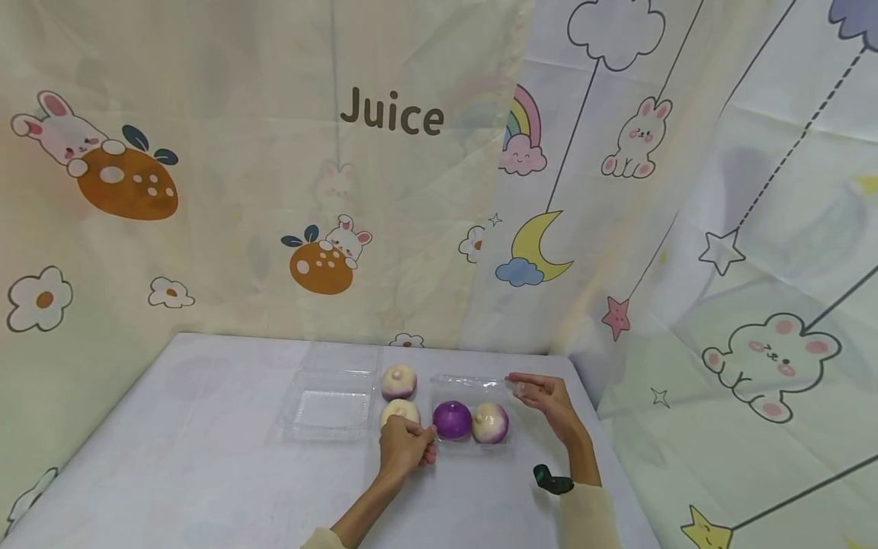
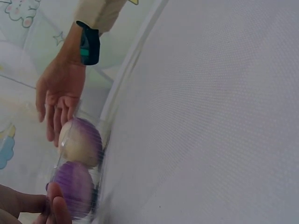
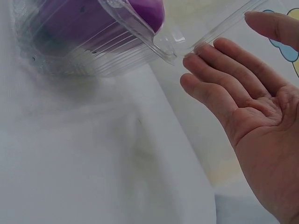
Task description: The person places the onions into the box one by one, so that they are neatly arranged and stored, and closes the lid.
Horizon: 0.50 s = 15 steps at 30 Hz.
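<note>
2 onions point(image 1: 452, 421) boxed, 2 more onions point(image 1: 399, 381) outside

Lower centre-right, the clear box point(image 1: 473, 447) has its lid point(image 1: 473, 385) up, not yet closed. Left hand point(image 1: 405, 448) pinches its near-left edge; right hand point(image 1: 549, 402), fingers nearly straight, touches the lid.

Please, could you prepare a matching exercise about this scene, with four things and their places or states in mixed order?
1. Purple onion
2. Right hand
3. Leftmost container
4. Wristband

A. No onion inside
B. Dark, worn next to a beige sleeve
C. Inside the filled container
D. Open, at the raised lid of the filled container

Pairs: 1-C; 2-D; 3-A; 4-B
</note>
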Tool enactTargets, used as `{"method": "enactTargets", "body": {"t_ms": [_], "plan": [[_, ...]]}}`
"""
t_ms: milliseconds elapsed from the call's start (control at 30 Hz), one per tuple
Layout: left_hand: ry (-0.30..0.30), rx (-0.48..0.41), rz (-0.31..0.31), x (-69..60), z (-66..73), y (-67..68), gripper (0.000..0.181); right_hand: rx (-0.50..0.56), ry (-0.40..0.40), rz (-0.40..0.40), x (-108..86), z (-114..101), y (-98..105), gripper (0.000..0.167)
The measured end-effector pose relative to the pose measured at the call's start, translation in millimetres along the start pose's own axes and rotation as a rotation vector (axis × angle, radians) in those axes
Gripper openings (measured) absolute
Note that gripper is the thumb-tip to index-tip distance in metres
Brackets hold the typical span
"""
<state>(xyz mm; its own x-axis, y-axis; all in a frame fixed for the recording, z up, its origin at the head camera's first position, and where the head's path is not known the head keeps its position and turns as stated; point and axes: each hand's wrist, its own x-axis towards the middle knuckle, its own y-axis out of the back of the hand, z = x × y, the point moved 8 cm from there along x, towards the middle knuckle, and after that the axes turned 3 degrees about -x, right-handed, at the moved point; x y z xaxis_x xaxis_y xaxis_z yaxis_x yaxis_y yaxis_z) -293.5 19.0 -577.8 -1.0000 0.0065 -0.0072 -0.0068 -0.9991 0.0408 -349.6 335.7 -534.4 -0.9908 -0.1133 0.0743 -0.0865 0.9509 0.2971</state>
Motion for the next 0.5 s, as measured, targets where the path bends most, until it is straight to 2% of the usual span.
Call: {"method": "enactTargets", "body": {"t_ms": [167, 367, 500], "plan": [[-0.007, -0.004, -0.002, 0.2, 1.3, 0.6, 0.029, -0.019, -0.013, 0.001, 0.1, 1.9, -0.9, 0.041], [-0.016, -0.019, -0.006, -1.1, 1.1, 0.1, 0.028, -0.049, 0.011, 0.003, -1.0, 4.0, -1.3, 0.041], [-0.007, -0.034, -0.013, -1.3, -0.3, -0.1, 0.028, -0.028, 0.026, -0.005, -2.1, 5.0, -1.6, 0.04]]}}
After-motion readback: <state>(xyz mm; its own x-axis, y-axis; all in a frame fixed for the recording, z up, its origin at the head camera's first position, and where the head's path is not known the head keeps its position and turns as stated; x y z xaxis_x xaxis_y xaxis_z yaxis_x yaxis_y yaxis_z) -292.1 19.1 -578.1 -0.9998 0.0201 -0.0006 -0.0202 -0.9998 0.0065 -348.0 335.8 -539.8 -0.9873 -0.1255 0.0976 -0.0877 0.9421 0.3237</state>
